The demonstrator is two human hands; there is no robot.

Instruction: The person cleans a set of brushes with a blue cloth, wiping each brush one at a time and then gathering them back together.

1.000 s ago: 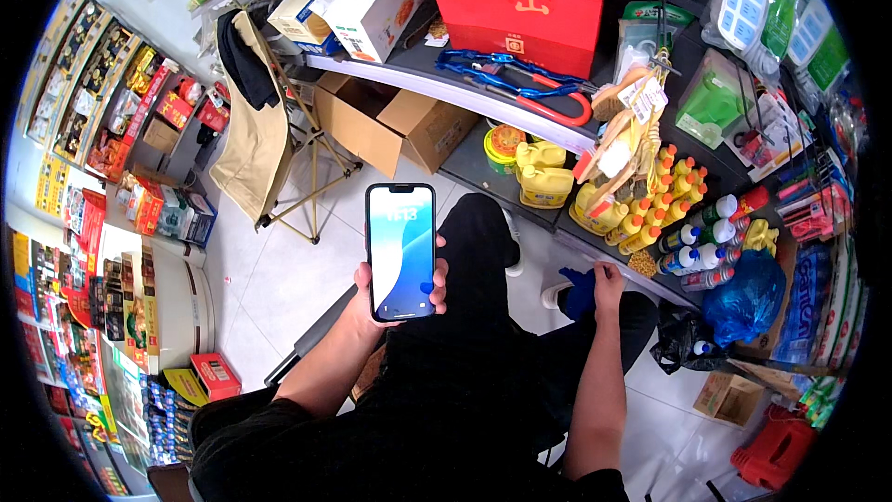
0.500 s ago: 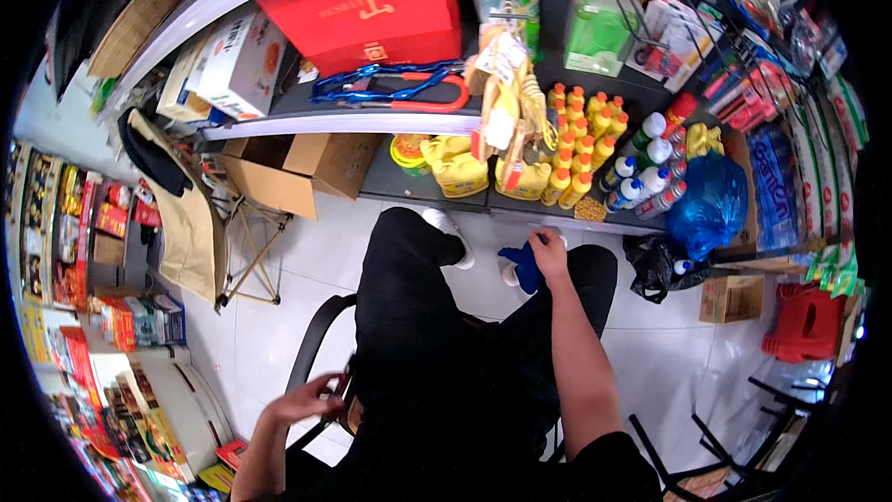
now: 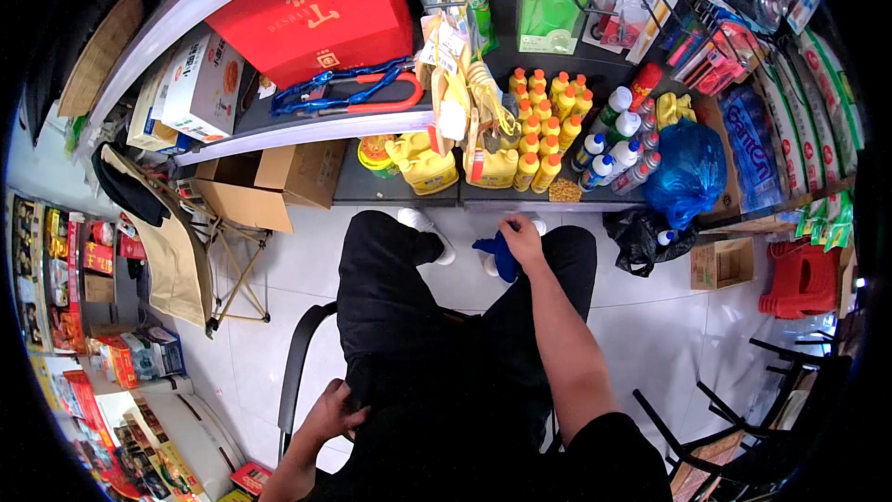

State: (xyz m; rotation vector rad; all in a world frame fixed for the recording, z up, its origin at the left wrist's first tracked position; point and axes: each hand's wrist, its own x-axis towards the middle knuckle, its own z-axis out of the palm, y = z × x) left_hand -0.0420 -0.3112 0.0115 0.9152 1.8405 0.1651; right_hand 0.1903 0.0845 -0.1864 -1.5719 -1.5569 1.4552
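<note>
My right hand (image 3: 523, 244) is closed on a dark blue cloth (image 3: 500, 257), which hangs limp over the floor between my knees. Low at my left hip, my left hand (image 3: 333, 413) rests with its fingers bent against my black trousers (image 3: 390, 297). Whatever it may hold is hidden. Beneath the blue cloth a white shoe (image 3: 492, 266) partly shows, and the other shoe (image 3: 439, 244) stands to its left.
A low shelf ahead carries yellow jugs (image 3: 429, 165), yellow bottles (image 3: 548, 135) and spray cans (image 3: 609, 153). Bags (image 3: 686, 177) crowd its right end. An open carton (image 3: 265, 186) and folding chair (image 3: 177, 242) stand left. A black armrest (image 3: 297, 363) curves beside me.
My left hand has drawn in against my hip, and the small dark reddish thing at its fingers no longer shows. The view has shifted slightly; my right hand still holds the cloth.
</note>
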